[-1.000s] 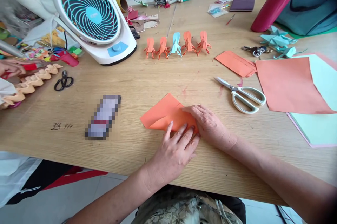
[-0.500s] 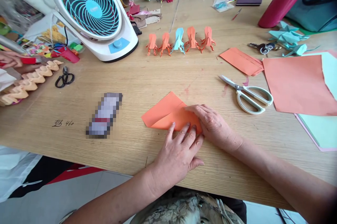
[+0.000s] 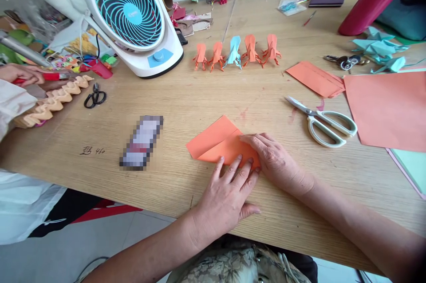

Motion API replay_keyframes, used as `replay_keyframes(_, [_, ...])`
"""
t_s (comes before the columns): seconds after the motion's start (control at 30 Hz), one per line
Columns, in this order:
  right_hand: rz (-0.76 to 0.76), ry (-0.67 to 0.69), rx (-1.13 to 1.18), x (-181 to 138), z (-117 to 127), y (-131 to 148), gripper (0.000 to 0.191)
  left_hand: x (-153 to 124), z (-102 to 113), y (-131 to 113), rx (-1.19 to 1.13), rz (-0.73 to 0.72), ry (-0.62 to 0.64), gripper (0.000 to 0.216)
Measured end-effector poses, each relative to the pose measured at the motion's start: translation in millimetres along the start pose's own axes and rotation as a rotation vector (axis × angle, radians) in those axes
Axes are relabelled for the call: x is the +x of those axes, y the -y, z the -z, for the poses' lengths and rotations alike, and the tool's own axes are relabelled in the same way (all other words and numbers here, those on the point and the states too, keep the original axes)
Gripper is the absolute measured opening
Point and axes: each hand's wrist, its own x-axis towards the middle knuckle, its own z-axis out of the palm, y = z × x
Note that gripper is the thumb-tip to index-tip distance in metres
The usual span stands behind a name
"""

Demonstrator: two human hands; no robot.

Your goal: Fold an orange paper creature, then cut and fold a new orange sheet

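A folded sheet of orange paper lies on the wooden table in front of me, its near part doubled over in a slanting flap. My left hand rests palm down at its near edge, fingers spread and fingertips on the flap. At the right end of the sheet, my right hand has its fingers curled together over the paper, gripping it; the thumb is hidden. White-handled scissors lie to the right, apart from both hands.
Left are a phone, black scissors and a co-worker's hand. Behind stand a fan and a row of folded paper figures. Orange strips, a large orange sheet and a magenta bottle are at right.
The view has turned slightly left, so the table's things sit farther right in the picture. Both hands keep nearly the same place on the orange paper, whose fold looks unchanged.
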Motion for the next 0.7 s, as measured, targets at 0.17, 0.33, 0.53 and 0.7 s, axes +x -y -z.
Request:
replay_keyframes(0.17, [0.003,-0.004,-0.013,0.2,0.2,0.1,0.056,-6.7,0.4,3.4,0.005,0.025,-0.01,0.073])
replay_keyframes(0.33, [0.002,-0.01,-0.011,0.2,-0.4,0.1,0.054,-14.3,2.8,8.3,0.022,0.049,-0.003,0.073])
replay_keyframes(0.53, [-0.006,-0.019,-0.027,1.1,-1.2,-0.3,0.06,-25.3,3.5,14.3,0.085,0.091,-0.028,0.076])
replay_keyframes(0.7, [0.005,-0.017,-0.051,0.5,-1.2,-0.2,0.063,-36.5,2.6,20.0,0.141,0.141,-0.05,0.076])
